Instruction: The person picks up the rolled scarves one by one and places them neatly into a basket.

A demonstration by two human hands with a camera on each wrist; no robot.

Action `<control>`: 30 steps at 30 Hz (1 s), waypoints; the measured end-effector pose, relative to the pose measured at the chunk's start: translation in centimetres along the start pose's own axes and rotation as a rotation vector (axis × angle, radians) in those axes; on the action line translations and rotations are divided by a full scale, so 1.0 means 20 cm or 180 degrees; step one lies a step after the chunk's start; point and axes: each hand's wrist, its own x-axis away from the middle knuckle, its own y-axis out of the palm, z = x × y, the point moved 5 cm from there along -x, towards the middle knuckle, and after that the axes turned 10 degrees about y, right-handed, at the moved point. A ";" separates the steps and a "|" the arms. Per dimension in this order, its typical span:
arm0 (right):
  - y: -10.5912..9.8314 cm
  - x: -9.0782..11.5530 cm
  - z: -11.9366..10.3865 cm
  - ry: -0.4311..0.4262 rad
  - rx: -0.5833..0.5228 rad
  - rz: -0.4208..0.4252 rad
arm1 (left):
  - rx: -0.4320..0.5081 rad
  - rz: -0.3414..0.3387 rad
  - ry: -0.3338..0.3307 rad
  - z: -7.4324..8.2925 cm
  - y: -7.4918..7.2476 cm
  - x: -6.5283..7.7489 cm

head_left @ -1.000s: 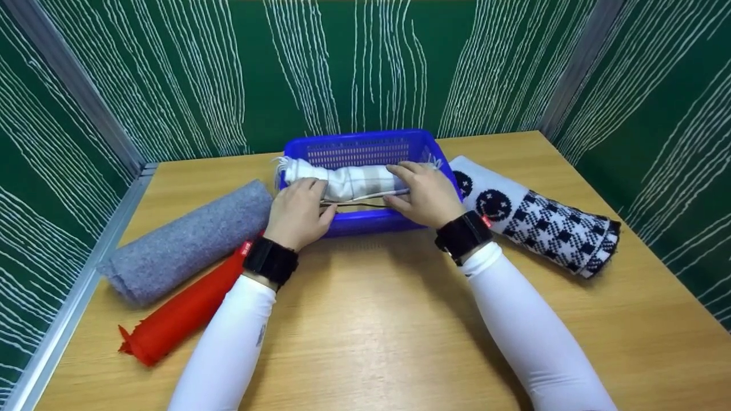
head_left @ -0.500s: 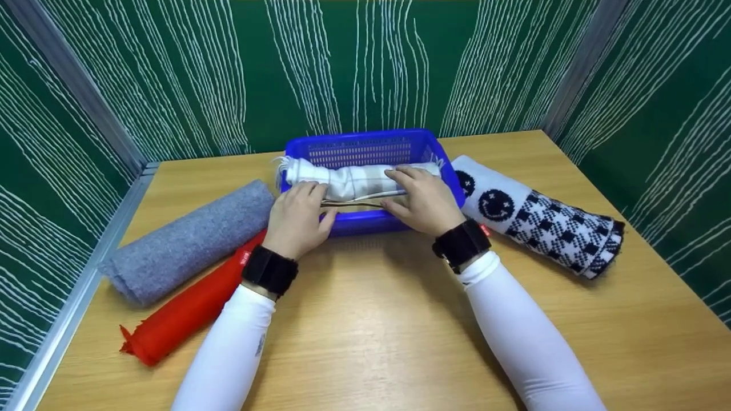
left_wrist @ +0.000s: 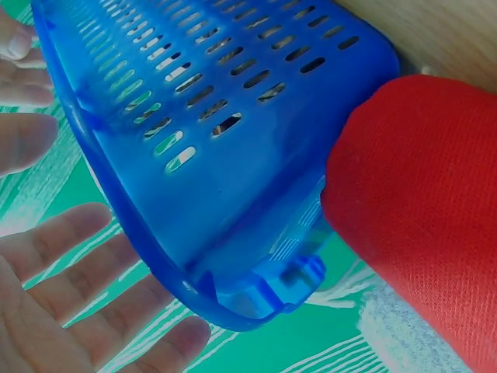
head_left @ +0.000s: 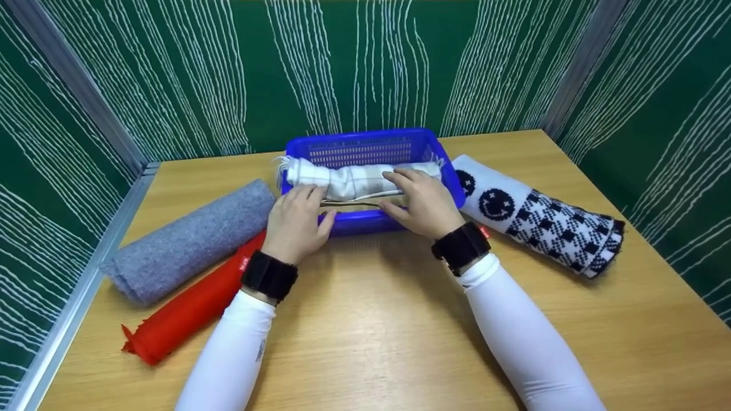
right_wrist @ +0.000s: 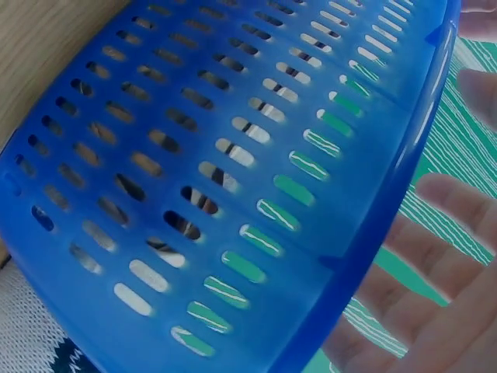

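Green panels (head_left: 365, 68) streaked with white lines stand behind a wooden table (head_left: 365, 319). On it, a blue perforated plastic basket (head_left: 365, 224) holds a rolled cream plaid scarf (head_left: 362, 182) with fringed ends. Left hand (head_left: 297, 222) and right hand (head_left: 422, 202) reach over the near rim, fingers extended and released; whether they touch the scarf I cannot tell. Gray (head_left: 191, 242) and red cloth rolls (head_left: 191, 305) lie left, a black-and-white knitted roll (head_left: 539, 220) right.

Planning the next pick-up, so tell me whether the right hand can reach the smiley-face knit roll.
Probably yes: the smiley-face knit roll lies beside the blue basket with nothing on top, and the right hand, close by, seems to grip nothing.
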 end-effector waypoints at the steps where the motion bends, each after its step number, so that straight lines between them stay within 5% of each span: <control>1: 0.00 0.00 0.00 0.0001 -0.0001 0.0005 | -0.0002 -0.0003 0.0008 0.00 0.00 0.00; 30: 0.07 0.04 -0.15 -0.0344 0.0093 -0.0097 | -0.0035 -0.0150 -0.0075 -0.01 -0.04 0.03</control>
